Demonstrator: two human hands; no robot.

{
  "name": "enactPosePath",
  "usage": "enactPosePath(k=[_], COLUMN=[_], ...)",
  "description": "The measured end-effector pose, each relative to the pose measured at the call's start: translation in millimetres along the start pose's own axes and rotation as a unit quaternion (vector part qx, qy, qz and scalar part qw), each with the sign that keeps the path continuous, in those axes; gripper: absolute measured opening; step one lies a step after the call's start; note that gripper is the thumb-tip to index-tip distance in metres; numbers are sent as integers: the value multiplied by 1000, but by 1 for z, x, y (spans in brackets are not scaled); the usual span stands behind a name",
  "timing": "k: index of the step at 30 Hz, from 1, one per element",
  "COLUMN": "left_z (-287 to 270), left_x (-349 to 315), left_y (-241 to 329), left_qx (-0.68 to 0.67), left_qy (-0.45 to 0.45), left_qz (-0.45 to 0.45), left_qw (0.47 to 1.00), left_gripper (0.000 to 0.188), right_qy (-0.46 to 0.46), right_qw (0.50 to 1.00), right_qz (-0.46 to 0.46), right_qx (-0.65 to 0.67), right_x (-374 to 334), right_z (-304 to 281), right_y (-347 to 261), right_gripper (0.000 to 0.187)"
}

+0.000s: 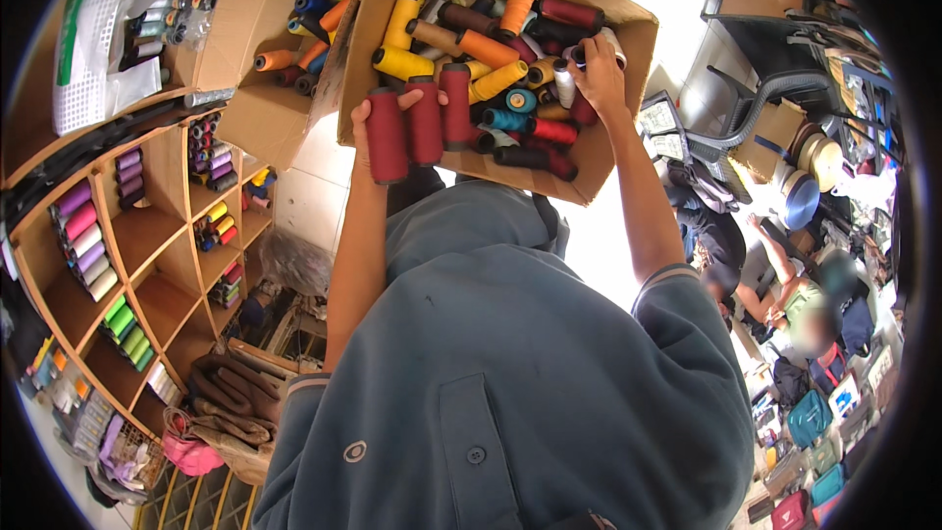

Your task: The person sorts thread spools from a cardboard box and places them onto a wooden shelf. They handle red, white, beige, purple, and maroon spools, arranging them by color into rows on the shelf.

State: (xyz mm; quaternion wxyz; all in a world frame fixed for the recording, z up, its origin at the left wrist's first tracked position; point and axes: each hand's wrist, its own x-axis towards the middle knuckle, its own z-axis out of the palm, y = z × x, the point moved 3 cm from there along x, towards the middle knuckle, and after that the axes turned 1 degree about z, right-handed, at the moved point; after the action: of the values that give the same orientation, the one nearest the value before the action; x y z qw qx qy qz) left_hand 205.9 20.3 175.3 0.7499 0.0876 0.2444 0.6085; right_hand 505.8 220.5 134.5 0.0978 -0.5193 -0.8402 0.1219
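My left hand (365,123) grips three dark red thread spools (424,123) side by side, held upright over the near left edge of a cardboard box (613,152). Its fingers show between and behind the spools. My right hand (601,79) reaches into the box at the right, its fingers bent round a dark spool that they mostly hide. Beside its thumb stands a white spool (564,84). The box holds many loose spools, among them a yellow spool (402,64), an orange spool (488,49), a teal spool (506,120) and a red spool (553,131).
A second cardboard box (260,123) with more spools stands to the left. Wooden shelving (147,236) with spools sorted by colour lines the left side. At right are a dark chair (731,108), other people (810,309) and several bags (810,417).
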Motion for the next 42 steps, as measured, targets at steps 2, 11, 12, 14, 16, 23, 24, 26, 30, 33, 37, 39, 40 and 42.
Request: enactPosePath(k=[2,11,12,14,16,23,24,26,30,33,37,39,40,42], left_z=[-5,-11,-11,-12,-16,-23,-23,-25,-24,-17,-4,-1,-1,-7], left_x=[2,13,14,16,15,13,12,11,5,2,0,-5,-7,-11], left_y=[0,-1,-1,-1,-1,-1,-1,0,4,10,20,24,26,30], left_qx=[1,9,2,-10,4,-31,-24,-10,1,-15,-41,-46,-45,-52], left_qy=[8,20,10,-10,18,45,50,59,77,46,23,13,9,6], left_qz=[-1,0,-1,-3,-3,7,11,18,38,67,103,113,118,129], left_qw=[1000,1000,1000,1000,1000,998,998,998,996,997,994,992,992,990], left_gripper=[76,76,76,77,78,78,78,78,77,76,76,75,75,77], right_qy=[46,206,213,224,221,-24,-63,-139,-178,-211,-258,-267,-261,-282], right_qw=[998,912,905,894,878,479,465,467,485,354,203,206,277,323], right_qz=[14,195,228,251,276,413,399,366,289,202,125,132,172,223], right_qx=[48,295,290,297,322,774,788,793,806,888,936,932,909,875], right_x=[-5,-15,-15,-16,-15,-14,-12,-7,4,9,20,26,26,25], right_z=[-3,-17,-17,-15,-8,40,40,38,38,25,17,12,6,16], right_y=[2,-11,-12,-8,-5,-7,-10,-18,-41,-66,-106,-132,-145,-151], right_gripper=[35,40,36,35,35,57,57,56,67,83,99,100,101,94])
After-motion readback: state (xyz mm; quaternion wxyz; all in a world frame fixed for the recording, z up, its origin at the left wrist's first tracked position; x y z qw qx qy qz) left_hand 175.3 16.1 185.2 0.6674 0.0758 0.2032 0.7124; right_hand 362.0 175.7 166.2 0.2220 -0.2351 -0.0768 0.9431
